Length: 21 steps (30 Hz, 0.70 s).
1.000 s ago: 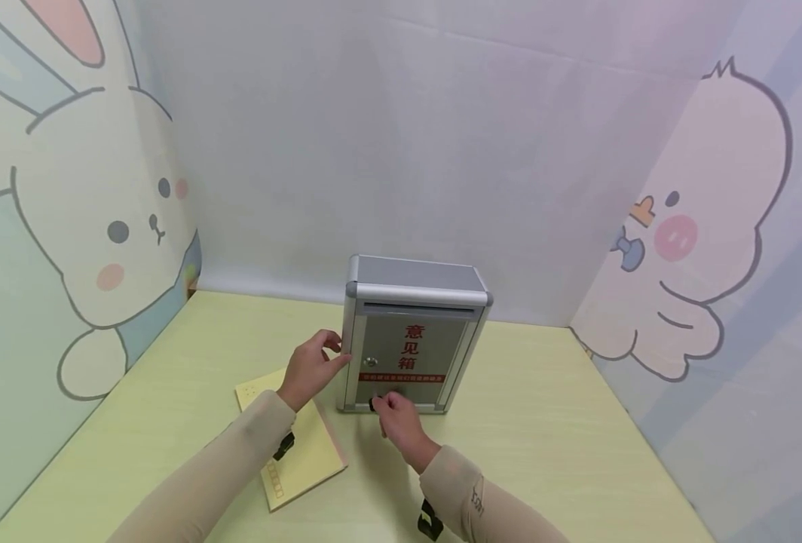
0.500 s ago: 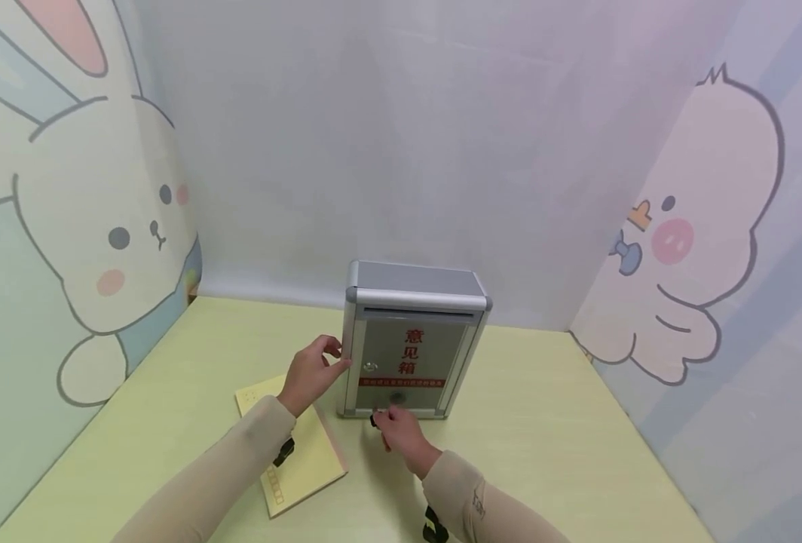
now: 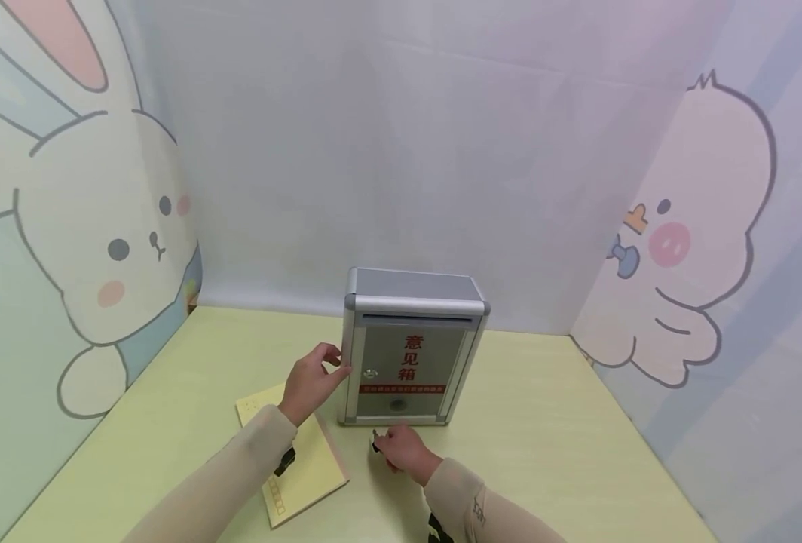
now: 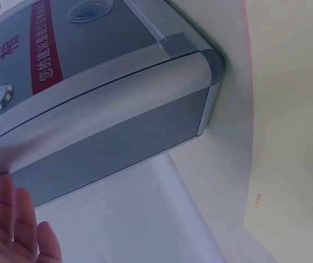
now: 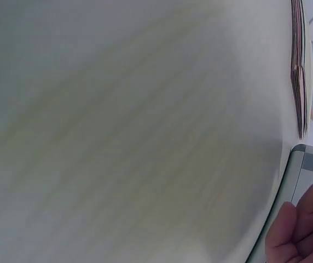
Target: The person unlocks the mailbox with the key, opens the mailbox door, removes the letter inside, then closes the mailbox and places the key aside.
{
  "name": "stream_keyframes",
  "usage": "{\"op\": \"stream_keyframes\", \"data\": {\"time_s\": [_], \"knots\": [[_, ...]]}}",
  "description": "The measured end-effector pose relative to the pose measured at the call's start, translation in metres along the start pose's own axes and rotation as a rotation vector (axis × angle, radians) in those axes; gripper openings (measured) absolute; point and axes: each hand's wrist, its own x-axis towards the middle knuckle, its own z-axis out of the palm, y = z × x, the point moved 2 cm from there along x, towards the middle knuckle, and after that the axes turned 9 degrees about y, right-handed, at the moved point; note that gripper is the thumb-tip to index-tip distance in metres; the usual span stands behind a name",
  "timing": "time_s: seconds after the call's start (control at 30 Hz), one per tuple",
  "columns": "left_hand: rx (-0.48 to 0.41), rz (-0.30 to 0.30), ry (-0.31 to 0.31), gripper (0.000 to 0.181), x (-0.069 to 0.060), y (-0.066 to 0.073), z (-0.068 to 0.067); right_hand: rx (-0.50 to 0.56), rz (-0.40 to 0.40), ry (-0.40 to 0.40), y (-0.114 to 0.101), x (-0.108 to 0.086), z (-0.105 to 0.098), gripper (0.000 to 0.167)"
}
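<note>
An upright grey metal suggestion box [image 3: 414,285] has a slot near its top, red lettering and a round lock [image 3: 370,374] at the left of its door. My left hand [image 3: 310,383] touches the box's left edge with thumb and fingertips, its fingers loosely bent; the left wrist view shows the fingertips against the silver frame. Just in front of the box's base, my right hand [image 3: 408,451] pinches a small key [image 3: 376,445] with a black head, its metal end pointing toward the box. Most of the key is hidden in the right wrist view.
A stack of yellow envelopes [image 3: 309,471] lies beneath my left forearm, left of the box; its layered edge shows in the right wrist view. The pale yellow table [image 3: 543,437] meets a grey back wall and printed side walls.
My right hand has drawn back with the key, from before the lower door to below the box's bottom edge. The left hand stays at the box's edge. The head view has tilted slightly.
</note>
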Motion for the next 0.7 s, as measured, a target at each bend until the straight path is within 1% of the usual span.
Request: {"op": "stream_keyframes", "data": {"time_s": [0.17, 0.33, 0.47, 0.7], "knots": [[0.003, -0.012, 0.000, 0.024, -0.0002, -0.0013, 0.0007, -0.039, 0.039, -0.031, 0.0021, -0.0005, -0.0010, 0.041], [0.006, -0.003, 0.002, 0.024, 0.0007, -0.0008, 0.0011, -0.061, 0.058, -0.059, 0.0044, -0.0023, -0.0024, 0.045], [0.009, 0.006, 0.005, 0.025, 0.0012, -0.0001, 0.0008, -0.100, 0.062, -0.080, 0.0067, -0.0033, -0.0028, 0.050], [0.006, 0.005, -0.002, 0.025, 0.0006, 0.0000, 0.0005, -0.183, 0.077, -0.112, 0.0098, -0.0040, -0.0008, 0.050]]}}
